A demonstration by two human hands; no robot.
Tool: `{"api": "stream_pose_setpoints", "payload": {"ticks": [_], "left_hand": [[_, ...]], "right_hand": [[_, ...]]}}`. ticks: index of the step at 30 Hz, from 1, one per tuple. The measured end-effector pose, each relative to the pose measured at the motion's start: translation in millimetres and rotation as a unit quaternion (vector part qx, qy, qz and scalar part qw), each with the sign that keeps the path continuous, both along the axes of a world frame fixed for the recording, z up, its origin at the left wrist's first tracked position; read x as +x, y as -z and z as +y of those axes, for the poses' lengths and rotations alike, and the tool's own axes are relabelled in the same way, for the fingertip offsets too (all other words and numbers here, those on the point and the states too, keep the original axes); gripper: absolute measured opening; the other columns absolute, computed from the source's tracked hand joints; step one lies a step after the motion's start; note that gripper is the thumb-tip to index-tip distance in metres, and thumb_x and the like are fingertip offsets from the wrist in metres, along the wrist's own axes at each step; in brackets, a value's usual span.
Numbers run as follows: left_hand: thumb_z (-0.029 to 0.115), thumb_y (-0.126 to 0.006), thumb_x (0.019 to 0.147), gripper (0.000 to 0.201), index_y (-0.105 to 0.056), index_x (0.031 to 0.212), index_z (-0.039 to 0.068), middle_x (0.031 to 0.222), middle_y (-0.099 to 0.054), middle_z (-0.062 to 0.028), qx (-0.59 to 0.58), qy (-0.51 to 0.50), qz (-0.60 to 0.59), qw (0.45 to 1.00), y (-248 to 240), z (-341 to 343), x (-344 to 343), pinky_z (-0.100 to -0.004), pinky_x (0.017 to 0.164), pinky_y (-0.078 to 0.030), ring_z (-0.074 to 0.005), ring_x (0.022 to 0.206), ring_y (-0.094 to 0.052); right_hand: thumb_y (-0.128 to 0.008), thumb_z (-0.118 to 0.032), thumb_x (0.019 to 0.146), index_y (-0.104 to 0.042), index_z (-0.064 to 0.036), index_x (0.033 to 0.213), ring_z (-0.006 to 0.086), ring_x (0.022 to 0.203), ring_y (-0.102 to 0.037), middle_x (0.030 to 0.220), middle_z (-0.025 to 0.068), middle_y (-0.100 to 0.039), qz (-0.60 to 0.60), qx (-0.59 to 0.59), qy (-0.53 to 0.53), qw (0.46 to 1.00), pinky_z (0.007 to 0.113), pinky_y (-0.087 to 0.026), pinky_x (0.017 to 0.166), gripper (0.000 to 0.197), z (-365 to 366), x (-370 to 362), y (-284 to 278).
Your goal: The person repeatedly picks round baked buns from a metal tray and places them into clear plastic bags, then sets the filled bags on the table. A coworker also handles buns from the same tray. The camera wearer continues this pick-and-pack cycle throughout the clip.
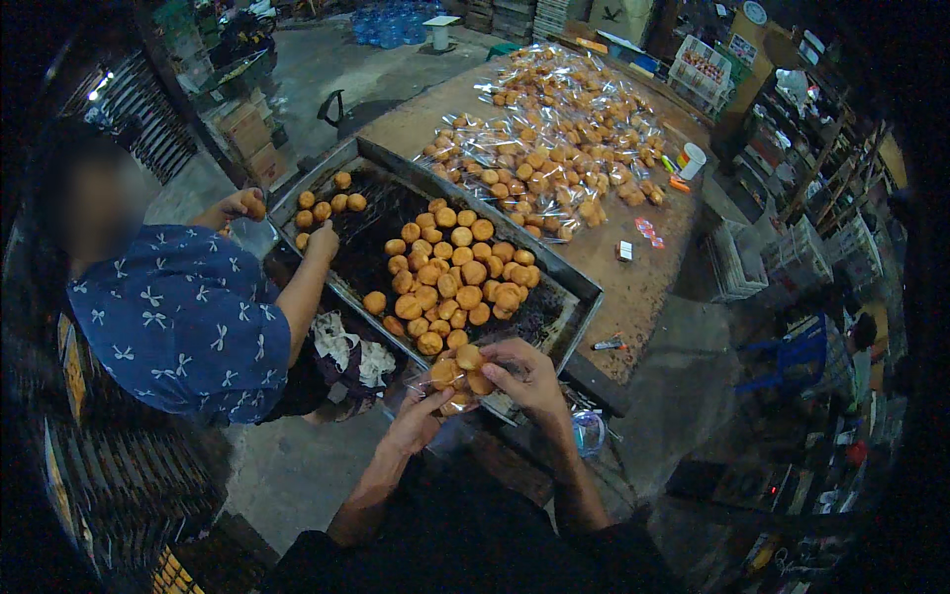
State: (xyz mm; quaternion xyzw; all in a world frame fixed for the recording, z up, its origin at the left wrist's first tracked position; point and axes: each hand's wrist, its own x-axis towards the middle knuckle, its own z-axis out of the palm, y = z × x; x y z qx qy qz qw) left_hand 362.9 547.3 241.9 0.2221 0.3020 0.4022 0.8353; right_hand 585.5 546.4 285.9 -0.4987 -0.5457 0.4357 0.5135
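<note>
At far left of the fingers, another person (178,307) in a blue shirt with white bow figures is standing; one hand (242,205) of this person is at the tray's far corner with a brown round piece, and the other hand (322,241) is at a small group of buns (322,210). Nearer, left of the fingers and lower than the tray, there is a pale cloth (354,354). The dark metal tray (586,315) lies just beyond the fingers, and in it a pile of loose brown buns (457,272) is near the fingertips. The left hand (418,421) grips a clear bag (457,404) from its left side, with several buns inside. The right hand (527,376) has its thumb and fingers closed on one bun (468,356) at the bag's upper part; whether plastic is between them, I cannot tell. Farther beyond the fingers, to the right, many bagged buns (559,139) are heaped on the table (633,307). Right of the fingers, a small white box (624,251) and a pen (611,345) lie on it, and well apart, farther right, is a blue chair (795,358).
</note>
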Motion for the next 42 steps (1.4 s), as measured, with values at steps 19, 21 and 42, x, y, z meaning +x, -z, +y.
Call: {"api": "stream_pose_setpoints", "payload": {"ticks": [19,21,42], "left_hand": [[0.007,-0.088,0.080,0.088,-0.043,0.156,0.006,0.150,-0.055,-0.0100,0.261,0.034,0.251,0.931,-26.2,30.5,-1.4,-0.0392,0.113,-0.044,-0.0234,0.140,-0.050],[0.006,-0.088,0.080,0.079,-0.049,0.148,0.004,0.140,-0.060,-0.0081,0.221,0.070,0.250,0.940,-31.4,35.4,0.9,-0.0372,0.109,-0.047,-0.0207,0.131,-0.054],[0.003,-0.071,0.093,0.041,-0.061,0.133,-0.003,0.119,-0.073,-0.0158,0.189,0.027,0.325,0.926,37.1,3.4,-63.1,-0.0406,0.102,-0.053,-0.0286,0.112,-0.069]], "right_hand": [[-0.076,-0.011,0.093,-0.076,0.0017,0.101,0.0230,0.092,-0.072,0.100,0.0140,-0.075,-0.144,0.044,-0.080,0.985,0.034,-0.056,0.082,0.015,22.3,44.9,-78.2],[-0.077,-0.012,0.092,-0.076,0.0014,0.101,0.0225,0.092,-0.072,0.100,0.0134,-0.074,-0.116,0.052,-0.089,0.988,0.034,-0.056,0.082,0.016,20.2,45.3,-81.5],[-0.077,-0.022,0.091,-0.078,0.0006,0.091,0.0189,0.069,-0.071,0.079,0.0122,-0.076,-0.315,0.102,0.180,0.926,0.036,-0.054,0.065,0.023,162.2,205.3,-40.8]]}}
